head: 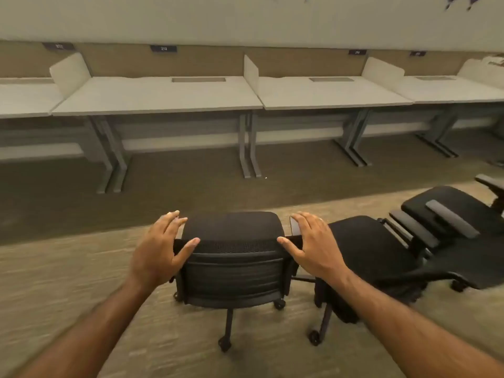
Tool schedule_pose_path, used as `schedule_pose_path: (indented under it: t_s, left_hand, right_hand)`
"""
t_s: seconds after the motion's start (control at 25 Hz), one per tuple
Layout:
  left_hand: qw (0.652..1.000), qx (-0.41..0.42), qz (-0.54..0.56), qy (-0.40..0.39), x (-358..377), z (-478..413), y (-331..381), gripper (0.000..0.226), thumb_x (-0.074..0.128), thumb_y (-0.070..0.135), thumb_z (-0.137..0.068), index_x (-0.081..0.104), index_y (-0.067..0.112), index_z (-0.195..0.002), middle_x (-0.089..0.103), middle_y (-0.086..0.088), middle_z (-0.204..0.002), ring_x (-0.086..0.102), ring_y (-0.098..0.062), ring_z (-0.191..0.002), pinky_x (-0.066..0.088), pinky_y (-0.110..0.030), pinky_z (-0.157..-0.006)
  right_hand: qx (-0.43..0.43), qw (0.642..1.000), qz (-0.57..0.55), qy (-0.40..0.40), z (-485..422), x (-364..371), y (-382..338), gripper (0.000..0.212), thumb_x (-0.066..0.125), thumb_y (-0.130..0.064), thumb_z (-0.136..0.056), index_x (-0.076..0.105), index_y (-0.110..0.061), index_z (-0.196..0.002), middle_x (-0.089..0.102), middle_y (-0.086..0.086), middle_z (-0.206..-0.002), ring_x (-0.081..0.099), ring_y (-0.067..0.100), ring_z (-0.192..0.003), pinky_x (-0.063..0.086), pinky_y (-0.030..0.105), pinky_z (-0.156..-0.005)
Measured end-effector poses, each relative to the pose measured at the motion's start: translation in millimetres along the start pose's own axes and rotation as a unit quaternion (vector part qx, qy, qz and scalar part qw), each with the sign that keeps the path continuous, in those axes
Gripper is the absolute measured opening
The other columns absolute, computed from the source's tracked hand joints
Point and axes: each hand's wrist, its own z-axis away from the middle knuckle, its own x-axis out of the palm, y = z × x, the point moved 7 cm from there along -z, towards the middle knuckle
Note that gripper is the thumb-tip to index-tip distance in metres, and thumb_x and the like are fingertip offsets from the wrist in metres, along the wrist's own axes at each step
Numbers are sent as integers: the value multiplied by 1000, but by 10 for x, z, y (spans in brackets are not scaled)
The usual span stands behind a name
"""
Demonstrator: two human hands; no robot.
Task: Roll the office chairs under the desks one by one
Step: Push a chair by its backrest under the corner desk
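Head cam: left hand (pixel 156 252) & right hand (pixel 313 246) both spread wide open, grip not closed, flanking top of black mesh-back office chair (pixel 231 257); thumbs at the backrest's top corners, contact unclear. Chair stands on beige carpet (pixel 68 282), seat facing the row of pale grey desks (pixel 158 98), well apart from them. Backrest's long axis runs left-right. Second black office chair (pixel 368 249) just right.

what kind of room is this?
Most likely a shared open-plan office or study hall. A row of identical white desks runs along the wall, split by low divider panels, each bay under a small numbered plate. Black wheeled office chairs stand on carpet.
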Motion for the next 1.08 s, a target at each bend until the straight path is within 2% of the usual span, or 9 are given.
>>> schedule_pose_path:
  t_s: [0.08,0.24,0.36,0.44,0.56,0.68,0.84,0.96,1.08]
  left_hand:
    - [998,49,-33,26,64,99,230,81,32,75,-94,58,12,-138,52,-13,-150,49,-32,-138,49,-54,-106]
    - [989,116,-64,62,348,357,703,73,42,65,-97,50,12,-146,40,-15,-159,33,-32,-150,27,-52,-123]
    - [988,104,-107,41,629,434,1009,76,39,67,-97,46,14,-151,37,-12,-162,28,-30,-153,23,-56,-123]
    - [988,82,-128,42,725,438,1136,76,41,68,-95,50,14,-148,45,-10,-157,36,-30,-149,25,-56,-121]
    - [990,47,-125,55,728,353,1210,73,44,68,-93,61,12,-137,61,-9,-142,52,-29,-137,34,-52,-117]
    - [990,52,-124,41,678,207,1221,75,45,72,-91,68,11,-128,69,-7,-128,63,-27,-122,46,-47,-106]
    - [989,53,-128,-55,575,-44,1007,86,38,89,-83,70,18,-118,73,2,-109,67,-20,-99,50,-37,-87]
    - [975,36,-144,-164,516,-181,630,98,30,103,-69,66,27,-119,70,10,-106,65,-15,-95,49,-35,-79]
    - [973,12,-155,-173,424,-213,335,97,31,107,-62,66,30,-109,69,13,-98,64,-12,-87,52,-35,-75]
  right_hand:
    - [-28,999,8,18,80,-12,24,83,36,-76,-92,45,-17,-149,47,7,-154,38,22,-144,23,39,-121]
    - [-91,995,15,25,231,109,19,83,39,-74,-94,41,-17,-154,35,10,-163,28,27,-152,18,49,-126]
    - [-125,991,22,30,267,150,36,86,41,-77,-92,46,-15,-151,40,12,-160,34,30,-149,22,52,-124]
    - [-125,991,33,23,236,154,14,92,38,-83,-88,53,-13,-146,49,14,-153,44,32,-142,30,54,-120]
    - [-126,990,54,-35,110,192,-73,102,26,-93,-82,58,-14,-136,63,9,-132,57,28,-123,40,52,-111]
    - [-143,985,72,-70,-40,234,-228,100,18,-97,-78,60,-17,-120,67,4,-111,62,25,-103,47,45,-96]
    - [-159,980,82,-83,-153,311,-347,94,18,-99,-75,59,-18,-101,68,5,-97,64,27,-89,48,42,-76]
    - [-156,980,77,-91,-244,345,-358,96,14,-104,-68,53,-19,-87,67,5,-88,63,27,-79,42,41,-68]
    - [-162,979,78,-92,-319,350,-398,92,14,-104,-69,46,-19,-80,63,3,-79,53,23,-66,41,38,-64]
